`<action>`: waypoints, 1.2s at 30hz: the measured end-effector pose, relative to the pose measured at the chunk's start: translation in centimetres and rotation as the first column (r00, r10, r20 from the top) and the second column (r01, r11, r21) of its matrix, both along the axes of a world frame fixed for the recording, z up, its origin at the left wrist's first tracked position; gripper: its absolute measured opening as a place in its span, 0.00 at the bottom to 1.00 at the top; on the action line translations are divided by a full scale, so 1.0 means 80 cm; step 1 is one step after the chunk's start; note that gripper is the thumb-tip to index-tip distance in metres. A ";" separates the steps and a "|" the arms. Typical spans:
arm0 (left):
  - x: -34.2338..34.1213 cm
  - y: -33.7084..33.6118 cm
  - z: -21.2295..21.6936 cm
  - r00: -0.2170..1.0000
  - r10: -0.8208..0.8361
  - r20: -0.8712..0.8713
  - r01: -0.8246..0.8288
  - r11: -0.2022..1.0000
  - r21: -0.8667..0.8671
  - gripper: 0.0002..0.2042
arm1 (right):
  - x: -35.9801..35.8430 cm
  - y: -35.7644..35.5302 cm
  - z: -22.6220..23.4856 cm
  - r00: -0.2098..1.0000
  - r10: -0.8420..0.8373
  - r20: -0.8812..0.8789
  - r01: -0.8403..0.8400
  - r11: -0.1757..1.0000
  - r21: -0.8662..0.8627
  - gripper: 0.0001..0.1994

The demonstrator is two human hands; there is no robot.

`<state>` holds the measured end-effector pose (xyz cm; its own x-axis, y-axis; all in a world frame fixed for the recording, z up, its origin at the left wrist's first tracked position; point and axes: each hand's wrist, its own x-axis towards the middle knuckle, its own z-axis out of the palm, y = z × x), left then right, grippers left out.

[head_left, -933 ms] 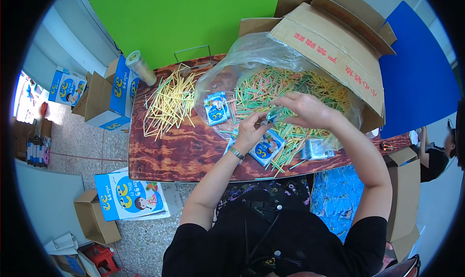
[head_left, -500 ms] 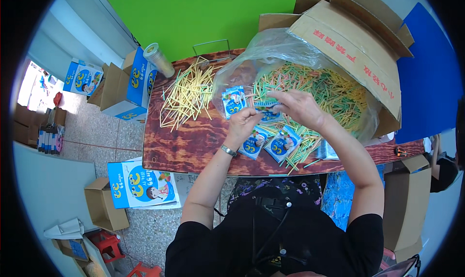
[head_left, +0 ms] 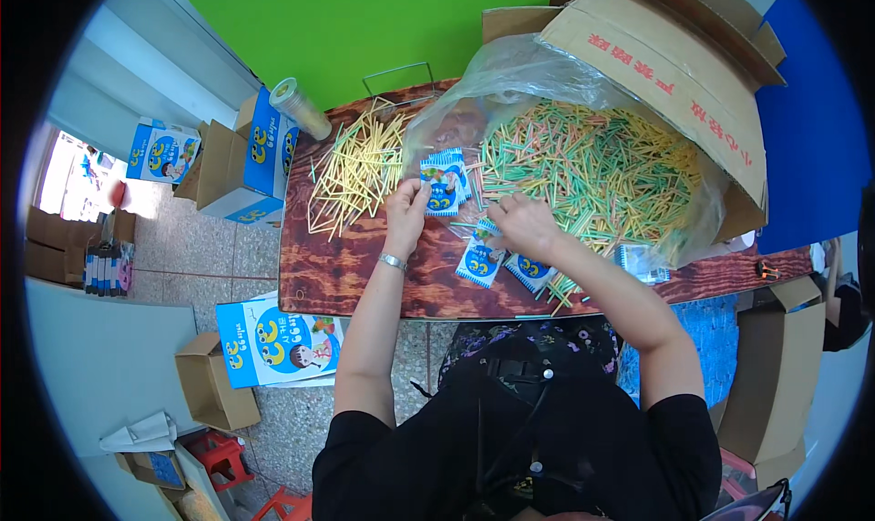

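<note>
Sticks, yellow [head_left: 363,161], lie left of a multicoloured stick heap [head_left: 592,161]; left hand [head_left: 406,216] pinches left edge of a blue-white packet [head_left: 447,196] left of heap; second packet [head_left: 476,262] lies at heap's near-left edge; right hand [head_left: 527,226], fingers bent, over that edge; cannot tell whether gripping anything.

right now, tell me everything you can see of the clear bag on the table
The clear bag looks like thin, see-through plastic, wrinkled and shiny in its folds. Its mouth is spread open, the upper edge raised in a crumpled arch. It comes out of the cardboard box at the right and rests on the table, with a heap of coloured sticks inside.
</note>
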<state>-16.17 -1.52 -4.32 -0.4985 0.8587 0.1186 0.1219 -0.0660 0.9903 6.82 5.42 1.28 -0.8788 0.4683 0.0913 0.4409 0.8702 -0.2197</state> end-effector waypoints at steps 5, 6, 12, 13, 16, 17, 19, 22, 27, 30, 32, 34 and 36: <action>-0.022 0.029 -0.023 0.997 -0.056 -0.054 0.050 0.992 -0.115 0.07 | -0.008 -0.006 -0.043 0.991 -0.010 0.133 0.005 0.999 0.039 0.20; -0.022 0.034 -0.023 0.978 -0.012 -0.211 -0.017 0.990 -0.139 0.08 | -0.007 -0.002 -0.049 0.995 -0.029 0.096 0.026 0.999 0.035 0.20; 0.037 0.018 0.021 0.454 0.326 -0.829 -0.195 0.944 0.265 0.20 | 0.006 0.003 -0.014 0.983 -0.147 0.106 0.168 0.958 -0.232 0.19; 0.049 0.006 0.025 0.451 0.327 -0.831 -0.195 0.944 0.266 0.20 | 0.006 0.005 -0.004 0.979 -0.168 0.112 0.197 0.915 -0.351 0.18; 0.074 -0.023 0.025 0.668 -0.096 -0.738 0.146 0.989 0.003 0.22 | 0.016 0.016 0.011 0.994 -0.102 0.038 0.109 0.928 -0.355 0.17; 0.082 -0.027 0.024 0.707 -0.215 -0.673 0.242 0.969 -0.055 0.21 | 0.022 0.020 0.003 0.995 -0.067 -0.071 0.049 0.973 -0.227 0.18; 0.091 -0.028 0.028 0.781 -0.460 -0.423 0.418 0.888 -0.193 0.19 | 0.033 0.027 0.009 0.982 -0.045 -0.185 -0.009 0.959 -0.282 0.18; 0.098 -0.026 0.034 0.796 -0.602 -0.061 0.576 0.784 -0.231 0.20 | 0.047 0.028 0.032 0.936 -0.085 -0.342 -0.070 0.906 -0.417 0.19; 0.138 0.000 0.063 0.626 -0.443 -0.641 0.538 0.841 -0.056 0.09 | 0.089 0.025 0.061 0.949 -0.072 -0.308 -0.049 0.928 -0.370 0.10; 0.161 0.001 0.070 0.753 -0.594 -0.283 0.538 0.804 -0.254 0.09 | 0.108 0.019 0.078 0.964 -0.036 -0.263 -0.052 0.946 -0.321 0.08; 0.176 0.008 0.070 0.777 -0.532 -0.338 0.525 0.843 -0.119 0.08 | 0.118 0.017 0.079 0.957 -0.036 -0.287 -0.066 0.939 -0.338 0.07; 0.186 0.009 0.074 0.784 -0.509 -0.355 0.472 0.861 -0.191 0.08 | 0.132 0.020 0.081 0.956 -0.036 -0.292 -0.068 0.939 -0.338 0.06; 0.191 0.013 0.063 0.790 -0.474 -0.389 0.462 0.877 -0.131 0.07 | 0.145 0.023 0.083 0.954 -0.028 -0.297 -0.079 0.936 -0.342 0.06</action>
